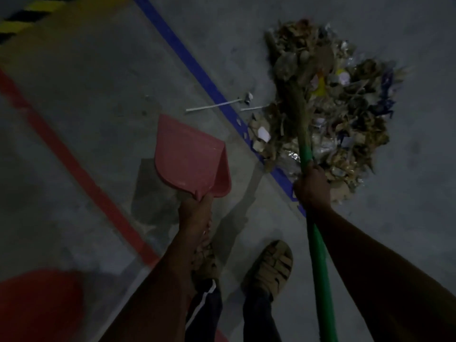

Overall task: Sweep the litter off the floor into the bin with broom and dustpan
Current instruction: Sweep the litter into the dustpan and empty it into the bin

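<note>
A pile of litter [345, 114] of dry leaves, paper scraps and wrappers lies on the grey floor at the upper right. My right hand [312, 186] grips the green handle of the broom [318, 255], and its straw head [293, 70] lies over the left part of the pile. My left hand [197, 213] holds the handle of a pink dustpan [190, 156], which hangs above the floor left of the pile, apart from it. A red round bin [37, 307] shows at the bottom left corner, partly cut off.
A blue floor line [197, 70] runs diagonally past the pile's left edge, a red line [81, 174] further left. Two thin white sticks [212, 106] lie by the blue line. Yellow-black hazard striping [22, 16] marks the top left corner. My sandalled feet [269, 265] stand below.
</note>
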